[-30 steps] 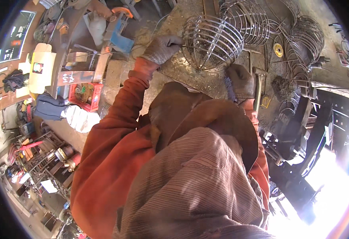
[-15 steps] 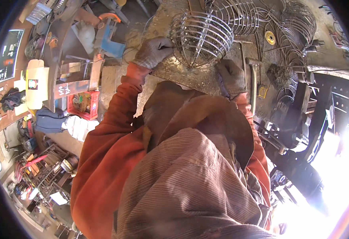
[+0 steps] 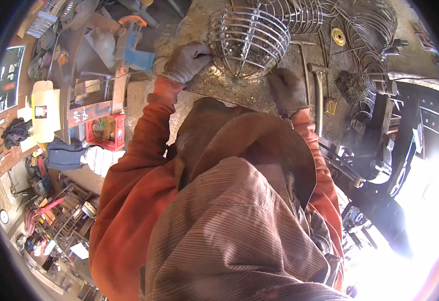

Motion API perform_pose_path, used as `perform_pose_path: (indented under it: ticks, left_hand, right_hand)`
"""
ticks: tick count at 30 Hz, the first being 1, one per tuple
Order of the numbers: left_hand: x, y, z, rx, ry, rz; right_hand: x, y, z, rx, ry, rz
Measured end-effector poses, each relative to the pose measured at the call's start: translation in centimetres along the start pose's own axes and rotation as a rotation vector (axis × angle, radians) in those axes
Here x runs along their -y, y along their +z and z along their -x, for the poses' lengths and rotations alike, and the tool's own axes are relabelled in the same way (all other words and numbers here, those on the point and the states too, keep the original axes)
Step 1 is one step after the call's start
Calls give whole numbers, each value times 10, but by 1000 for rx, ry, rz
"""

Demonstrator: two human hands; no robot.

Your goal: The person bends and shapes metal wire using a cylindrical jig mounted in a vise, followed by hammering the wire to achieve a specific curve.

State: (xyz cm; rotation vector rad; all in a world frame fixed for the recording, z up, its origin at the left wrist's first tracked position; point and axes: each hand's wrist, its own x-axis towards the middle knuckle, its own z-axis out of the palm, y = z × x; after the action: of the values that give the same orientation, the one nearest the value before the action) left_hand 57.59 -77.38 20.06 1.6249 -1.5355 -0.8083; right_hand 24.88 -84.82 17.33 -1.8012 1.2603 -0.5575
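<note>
A rounded cage of bent metal rods [image 3: 252,27] lies on the dirty workbench [image 3: 219,93] in front of me. My left hand [image 3: 187,61], in a grey work glove, is closed beside the cage's left edge, thumb and fingers pinched together. Whatever they may grip is too small to make out. At the cage's lower right is my right hand [image 3: 287,90], also gloved, with its fingers curled in. Its fingertips are hidden, so I cannot tell if it grips a rod.
A hammer [image 3: 319,100] lies right of my right hand. Beyond it are a yellow disc [image 3: 338,36], a dark clump of wire [image 3: 354,84] and many bent rods [image 3: 372,25]. A blue clamp-like tool [image 3: 138,52] stands at left, above a red crate [image 3: 106,131].
The view has shifted slightly, so the cage sits a little higher and further left. My right fingers look more curled toward the cage. Both hands stay beside it.
</note>
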Motion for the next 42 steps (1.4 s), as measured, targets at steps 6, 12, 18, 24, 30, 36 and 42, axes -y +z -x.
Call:
perform_pose_path:
  ticks: [6,12,18,24,30,36,42]
  left_hand:
    - [2,-2,-1,32,-9,-47]
    - [8,1,-1,36,-36,-63]
    - [-2,1,0,31,13,-57]
    - [0,-1,3,10,31,-78]
    - [0,3,5,-25,0,-41]
    - [0,2,1,13,-22,-104]
    - [3,7,3,-16,10,-63]
  right_hand:
    - [11,-6,0,20,-69,-14]
    - [-3,-3,-1,28,-26,-63]
    - [2,-4,0,-32,-118,84]
    - [1,-5,-2,-10,-136,124]
    - [0,-3,-1,-24,-140,6]
    - [18,-10,4,18,-75,20]
    - [35,-32,39,32,-111,194]
